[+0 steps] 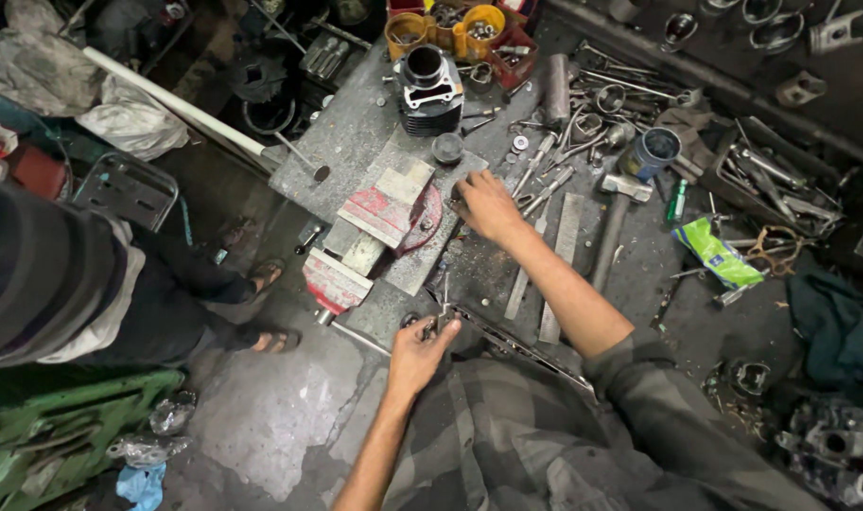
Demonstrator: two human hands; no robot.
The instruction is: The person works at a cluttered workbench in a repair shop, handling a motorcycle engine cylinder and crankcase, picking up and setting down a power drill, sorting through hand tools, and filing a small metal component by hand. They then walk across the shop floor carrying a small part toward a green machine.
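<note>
Small metal part [433, 326] at near edge of the surface [356, 132], pinched in the left hand [418, 360]; fingers closed on it. Right hand [486, 205] rests palm-down just beside the red bench vise [379, 222], fingers curled, contents not discernible. Behind the vise: finned engine cylinder [427, 90]. Right of the arm: hammer [616, 213], files, wrenches.
</note>
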